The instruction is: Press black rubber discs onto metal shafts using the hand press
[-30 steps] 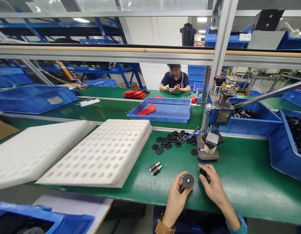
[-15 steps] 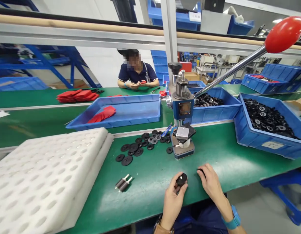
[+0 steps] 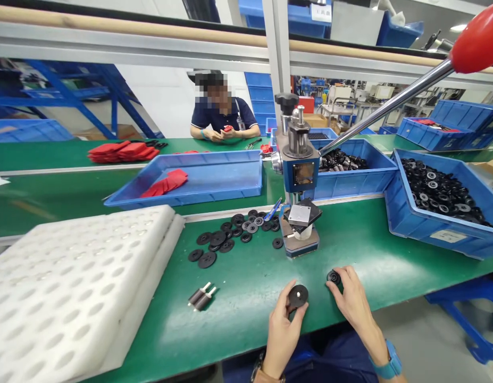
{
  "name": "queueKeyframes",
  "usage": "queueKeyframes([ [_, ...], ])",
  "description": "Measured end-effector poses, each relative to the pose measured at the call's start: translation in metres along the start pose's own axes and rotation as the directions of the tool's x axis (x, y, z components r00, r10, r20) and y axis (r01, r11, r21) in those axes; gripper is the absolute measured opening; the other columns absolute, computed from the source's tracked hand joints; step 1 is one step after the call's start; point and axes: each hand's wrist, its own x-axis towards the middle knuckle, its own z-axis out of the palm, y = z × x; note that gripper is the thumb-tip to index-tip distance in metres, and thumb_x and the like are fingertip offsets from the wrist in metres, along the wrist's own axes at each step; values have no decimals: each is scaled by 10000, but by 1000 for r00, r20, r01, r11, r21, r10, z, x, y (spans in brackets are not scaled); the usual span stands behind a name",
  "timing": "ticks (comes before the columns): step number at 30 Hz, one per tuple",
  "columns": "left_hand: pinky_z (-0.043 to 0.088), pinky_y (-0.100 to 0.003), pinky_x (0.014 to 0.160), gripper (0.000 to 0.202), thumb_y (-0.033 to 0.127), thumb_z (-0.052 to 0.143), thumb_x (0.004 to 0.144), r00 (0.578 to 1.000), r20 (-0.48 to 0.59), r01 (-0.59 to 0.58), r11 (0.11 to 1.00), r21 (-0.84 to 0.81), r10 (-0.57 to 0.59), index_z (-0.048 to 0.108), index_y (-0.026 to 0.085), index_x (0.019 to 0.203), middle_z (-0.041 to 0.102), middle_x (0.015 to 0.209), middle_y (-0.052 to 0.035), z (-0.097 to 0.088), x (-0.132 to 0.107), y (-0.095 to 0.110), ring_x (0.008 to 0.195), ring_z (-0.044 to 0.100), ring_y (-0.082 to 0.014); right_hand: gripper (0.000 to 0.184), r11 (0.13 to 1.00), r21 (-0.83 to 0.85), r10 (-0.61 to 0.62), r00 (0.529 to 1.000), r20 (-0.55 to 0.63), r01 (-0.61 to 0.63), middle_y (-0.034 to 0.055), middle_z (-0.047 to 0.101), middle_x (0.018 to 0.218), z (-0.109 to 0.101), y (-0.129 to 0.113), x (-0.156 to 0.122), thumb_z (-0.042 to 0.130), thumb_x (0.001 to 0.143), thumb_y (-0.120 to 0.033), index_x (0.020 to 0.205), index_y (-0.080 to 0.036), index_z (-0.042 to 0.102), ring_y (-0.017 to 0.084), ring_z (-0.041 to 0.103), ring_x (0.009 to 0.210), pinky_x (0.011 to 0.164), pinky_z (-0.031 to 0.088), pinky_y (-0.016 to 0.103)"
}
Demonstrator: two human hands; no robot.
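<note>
My left hand (image 3: 285, 322) is closed around a black disc with a white pin (image 3: 298, 296) at its centre. To its right, my right hand (image 3: 352, 298) pinches a smaller black ringed disc (image 3: 333, 277) between thumb and fingers, its face toward me. The two discs are apart, both held over the green bench (image 3: 246, 314). Beyond my hands stands a hand press (image 3: 302, 175), with a square metal plate (image 3: 299, 214) at its base. Several loose black discs (image 3: 218, 238) lie left of the press. Two dark rollers with white shafts (image 3: 202, 298) lie nearer me.
A white foam tray with round holes (image 3: 90, 282) covers the left side. Behind are a blue tray with red pieces (image 3: 214, 173) and blue bins (image 3: 441, 234) of black parts. The press lever (image 3: 390, 109) reaches up right. A co-worker (image 3: 224, 114) sits opposite.
My right hand has turned its small disc so that its ringed face shows, and moved slightly right. My left hand keeps its disc, now tilted more toward me. The view has shifted slightly.
</note>
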Motion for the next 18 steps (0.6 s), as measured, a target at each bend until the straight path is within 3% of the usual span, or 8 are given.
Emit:
queueKeyframes([
  [5, 591, -369, 930, 576, 287, 648, 906, 997, 28, -70, 995, 74, 68, 497, 212, 1457, 788, 1055, -62, 0, -3, 6, 969, 757, -219, 281, 993, 106, -47, 998, 47, 42, 88, 596, 1110, -11, -35, -1, 573, 1030, -377, 1265, -225, 602, 230, 636, 968, 847, 569, 349],
  [10, 596, -368, 914, 538, 260, 607, 922, 986, 97, -139, 988, 61, 133, 505, 196, 1446, 782, 1076, -80, -3, -5, 4, 963, 752, -220, 320, 952, 232, -242, 955, 171, 200, 95, 576, 1158, -14, -76, -9, 595, 1013, -270, 1331, -245, 560, 249, 593, 1075, 918, 550, 378],
  [18, 614, -379, 872, 488, 237, 622, 902, 973, 93, -219, 971, 90, 211, 559, 179, 1382, 778, 1040, -85, -7, -6, -5, 940, 753, -240, 341, 951, 209, -282, 918, 280, 229, 87, 566, 1132, -15, -89, -7, 602, 999, -174, 1327, -233, 529, 256, 572, 1041, 873, 556, 409],
])
